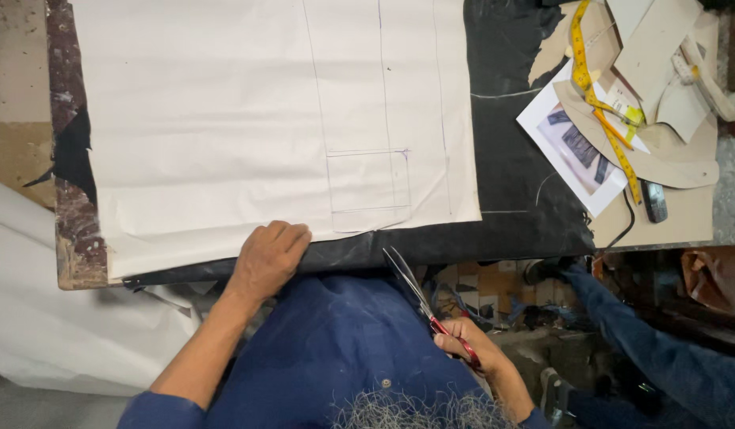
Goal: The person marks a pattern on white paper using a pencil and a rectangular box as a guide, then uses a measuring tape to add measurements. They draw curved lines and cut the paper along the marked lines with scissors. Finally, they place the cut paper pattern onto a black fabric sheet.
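Observation:
A large sheet of white pattern paper (224,119) with thin pencil lines and a drawn rectangle lies over black fabric (510,183) on the table. My left hand (268,256) presses flat on the paper's near edge, fingers together. Below the table edge, my right hand (467,343) grips red-handled scissors (419,298), their blades slightly apart and pointing up towards the paper's near edge without touching it.
At the right of the table lie a yellow measuring tape (602,111), cardboard pattern pieces (661,48), a printed photo sheet (578,151) and a dark phone (653,200). White paper (42,310) hangs off to the left. Another person's legs in blue trousers (646,334) are at the right.

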